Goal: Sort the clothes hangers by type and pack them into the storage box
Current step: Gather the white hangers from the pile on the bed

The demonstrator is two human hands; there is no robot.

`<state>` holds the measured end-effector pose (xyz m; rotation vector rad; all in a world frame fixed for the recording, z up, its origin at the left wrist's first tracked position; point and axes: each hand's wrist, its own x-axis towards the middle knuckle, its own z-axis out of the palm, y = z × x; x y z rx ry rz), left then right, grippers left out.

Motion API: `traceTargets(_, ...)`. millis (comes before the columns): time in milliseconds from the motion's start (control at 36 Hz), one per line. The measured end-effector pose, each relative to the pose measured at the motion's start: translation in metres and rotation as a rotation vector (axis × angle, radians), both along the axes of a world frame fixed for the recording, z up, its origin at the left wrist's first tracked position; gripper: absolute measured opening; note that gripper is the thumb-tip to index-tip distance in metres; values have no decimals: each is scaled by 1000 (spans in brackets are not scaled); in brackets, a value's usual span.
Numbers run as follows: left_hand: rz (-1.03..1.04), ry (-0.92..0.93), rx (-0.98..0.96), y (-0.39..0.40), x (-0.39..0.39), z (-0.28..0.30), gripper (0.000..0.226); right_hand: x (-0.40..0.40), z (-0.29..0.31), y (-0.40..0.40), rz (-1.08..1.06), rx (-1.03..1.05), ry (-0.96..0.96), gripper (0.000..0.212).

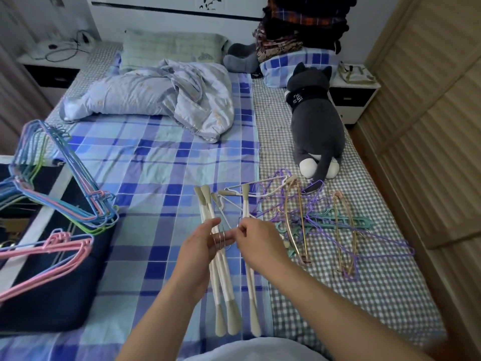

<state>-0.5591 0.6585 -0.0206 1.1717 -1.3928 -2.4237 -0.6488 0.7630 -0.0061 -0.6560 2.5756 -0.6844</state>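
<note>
Off to the left, the dark blue storage box (pixel 52 295) sits on the bed's edge with thin blue wire hangers (pixel 65 194) and pink wire hangers (pixel 52 252) already laid across it. In the middle, right in front of the person, the left hand (pixel 205 246) grips a bundle of white padded hangers (pixel 221 282) near their metal hooks, fingers curled round them. The bundle's long axis runs away from the person, up the bed. Just beside it, the right hand (pixel 256 239) pinches one more white hanger (pixel 248 282) at its neck, parallel to the bundle and not quite joined to it. To the right lies the unsorted tangle of purple wire hangers (pixel 312 212), gold ones and a teal plastic one, nearer the right hand. The box lies well to the left, so I'd guess the left hand carries the white set over.
</note>
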Motion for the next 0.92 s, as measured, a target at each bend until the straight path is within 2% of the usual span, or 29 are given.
traceTargets(194, 49, -8, 62, -6, 8, -8, 40, 12, -18, -5, 51, 2, 50, 20)
traceTargets(361, 40, -25, 114, -6, 5, -11, 41, 22, -30, -3, 73, -113, -15, 18)
traceTargets(556, 42, -132, 89, -14, 10, -24, 32, 16, -59, -2, 21, -62, -93, 17)
traceTargets(639, 41, -209, 55, -23, 17, -36, 26, -3, -93, 12, -24, 42, -204, 20)
traceTargets(806, -30, -326, -12, -35, 32, -55, 26, -59, -183, 60, 91, 441, -241, 19)
traceTargets(917, -67, -395, -86, -45, 46, -57, 28, -110, -224, 70, 161, 505, -35, 41)
